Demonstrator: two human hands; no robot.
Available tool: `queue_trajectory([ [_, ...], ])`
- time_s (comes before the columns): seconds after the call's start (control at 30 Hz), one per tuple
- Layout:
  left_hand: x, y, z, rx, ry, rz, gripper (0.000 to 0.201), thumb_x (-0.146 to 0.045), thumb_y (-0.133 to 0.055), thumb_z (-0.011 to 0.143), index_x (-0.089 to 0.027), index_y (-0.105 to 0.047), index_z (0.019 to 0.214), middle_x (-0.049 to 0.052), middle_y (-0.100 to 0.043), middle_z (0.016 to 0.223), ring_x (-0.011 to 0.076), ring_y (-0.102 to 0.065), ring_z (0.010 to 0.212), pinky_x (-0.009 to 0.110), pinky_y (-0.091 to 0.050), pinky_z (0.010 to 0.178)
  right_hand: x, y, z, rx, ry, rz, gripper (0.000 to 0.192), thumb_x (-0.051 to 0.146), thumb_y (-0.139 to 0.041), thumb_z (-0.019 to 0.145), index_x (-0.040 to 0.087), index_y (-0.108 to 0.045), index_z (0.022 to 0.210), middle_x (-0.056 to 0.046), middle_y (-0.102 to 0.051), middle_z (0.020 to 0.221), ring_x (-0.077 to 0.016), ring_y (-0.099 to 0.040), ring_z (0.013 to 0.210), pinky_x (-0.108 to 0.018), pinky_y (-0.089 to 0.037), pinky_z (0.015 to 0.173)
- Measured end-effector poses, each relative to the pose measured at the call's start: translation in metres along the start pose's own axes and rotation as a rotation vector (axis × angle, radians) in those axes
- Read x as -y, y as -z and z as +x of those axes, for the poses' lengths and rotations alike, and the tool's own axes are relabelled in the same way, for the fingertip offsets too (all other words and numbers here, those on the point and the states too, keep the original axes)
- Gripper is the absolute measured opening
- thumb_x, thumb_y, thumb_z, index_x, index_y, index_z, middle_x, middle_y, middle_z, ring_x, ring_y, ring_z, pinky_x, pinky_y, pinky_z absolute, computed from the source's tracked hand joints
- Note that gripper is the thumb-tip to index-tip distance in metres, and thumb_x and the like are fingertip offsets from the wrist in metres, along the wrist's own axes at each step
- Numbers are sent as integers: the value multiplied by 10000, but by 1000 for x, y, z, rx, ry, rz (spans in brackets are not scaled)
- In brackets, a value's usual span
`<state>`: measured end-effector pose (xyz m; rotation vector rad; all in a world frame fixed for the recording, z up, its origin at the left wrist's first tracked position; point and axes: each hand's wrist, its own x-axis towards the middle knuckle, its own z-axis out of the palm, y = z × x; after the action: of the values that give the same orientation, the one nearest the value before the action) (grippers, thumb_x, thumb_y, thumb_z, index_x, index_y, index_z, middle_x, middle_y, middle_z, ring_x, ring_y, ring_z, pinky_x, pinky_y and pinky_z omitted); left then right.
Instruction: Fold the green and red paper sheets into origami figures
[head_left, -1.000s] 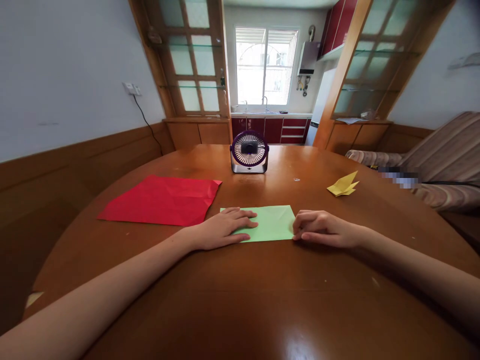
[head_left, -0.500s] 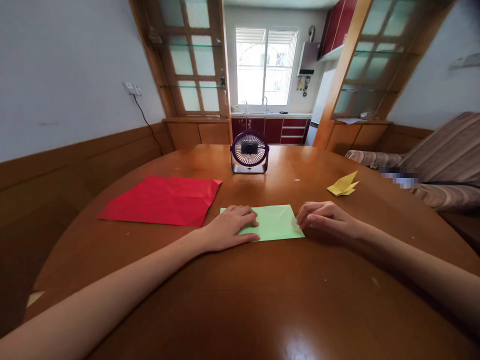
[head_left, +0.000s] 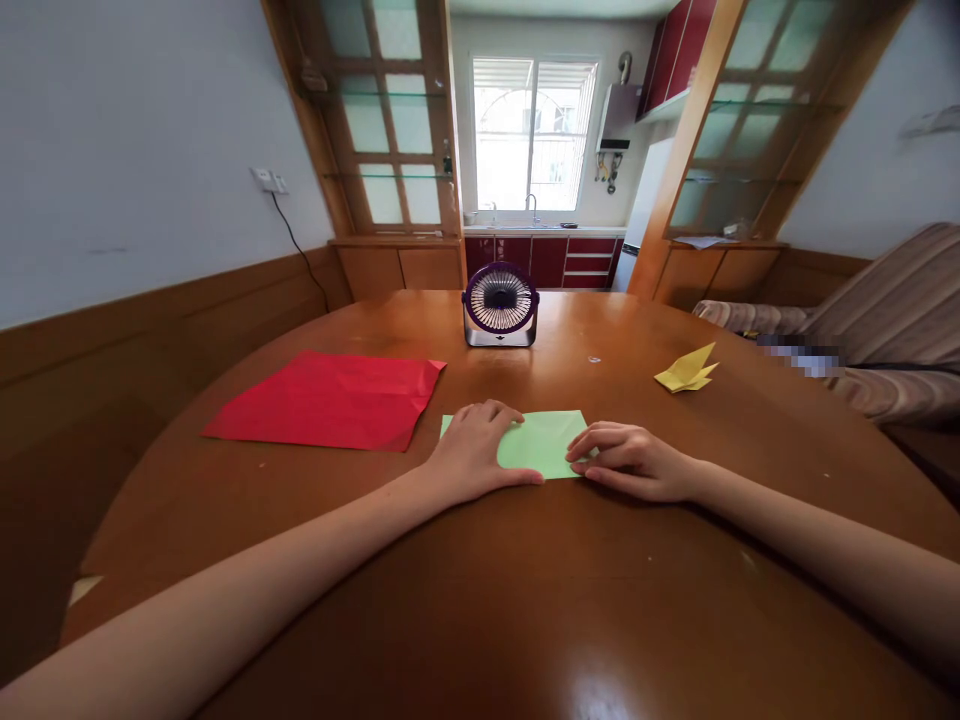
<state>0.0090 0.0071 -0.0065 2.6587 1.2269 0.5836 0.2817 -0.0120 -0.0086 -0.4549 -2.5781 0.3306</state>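
- Green paper [head_left: 541, 441] lies flat on the tabletop [head_left: 525, 600], dead ahead at 12 o'clock from the person, long axis running 9-to-3.
- Left hand [head_left: 476, 453] sits on the paper's 9 o'clock half, palm down, fingers spread flat, thumb along the near edge. It presses and grips nothing.
- Right hand [head_left: 634, 462] is at the paper's 3 o'clock end, fingers curled, tips on the near right corner; can't tell if it pinches the edge or just rests on it.
- Both hands touch the sheet; the left covers more of it.
- Forearms come in from 7 and 5 o'clock, low over the tabletop.
- Red paper [head_left: 330, 398] at 10 o'clock, fan [head_left: 500, 304] at 12 beyond the green sheet, yellow folded piece [head_left: 686, 370] at 2, all apart from the hands.
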Motion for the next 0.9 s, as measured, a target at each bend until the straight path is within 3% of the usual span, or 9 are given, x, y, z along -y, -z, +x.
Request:
queue_trajectory([
  [0.13, 20, 12, -11, 43, 1, 85, 883, -797, -613, 658, -222, -507, 1320, 150, -500, 1378, 361, -422, 1302, 590, -169, 1133, 1, -1, 0, -17, -9, 18, 213, 209, -509, 958, 162, -714, 992, -116, -686, 1022, -194, -633, 967, -374, -510, 865],
  [0.33, 42, 31, -11, 273, 64, 185, 1139, -859, -573, 607, -197, -307, 1495, 217, -193, 1567, 425, -147, 1442, 582, -162, 1130, 2, -1, 0, -31, -24, 57, 203, 220, -524, 954, 166, -717, 987, -115, -688, 1016, -198, -638, 969, -390, -513, 878],
  [0.5, 58, 47, -11, 388, 112, 260, 1227, -844, -604, 584, -206, -169, 1538, 202, -64, 1585, 432, -24, 1453, 602, -92, 1132, 2, -1, -1, -37, -34, 83, 197, 214, -530, 950, 160, -720, 961, -114, -688, 1003, -194, -636, 958, -378, -521, 857],
  [0.7, 68, 65, -13, 497, 201, 245, 1322, -813, -690, 500, -229, -121, 1541, 176, 85, 1581, 454, 76, 1434, 608, -140, 1123, 1, 2, 6, -12, -39, 80, 179, 210, -538, 943, 153, -701, 893, -104, -686, 971, -175, -625, 894, -354, -506, 825],
  [0.9, 73, 74, -14, 473, 116, 217, 1311, -772, -725, 506, -273, -92, 1541, 160, 117, 1583, 444, 68, 1439, 598, -215, 1106, -2, -2, 27, 17, -75, -74, 280, 295, -517, 955, 152, -661, 762, -54, -628, 758, -139, -576, 698, -288, -481, 688],
])
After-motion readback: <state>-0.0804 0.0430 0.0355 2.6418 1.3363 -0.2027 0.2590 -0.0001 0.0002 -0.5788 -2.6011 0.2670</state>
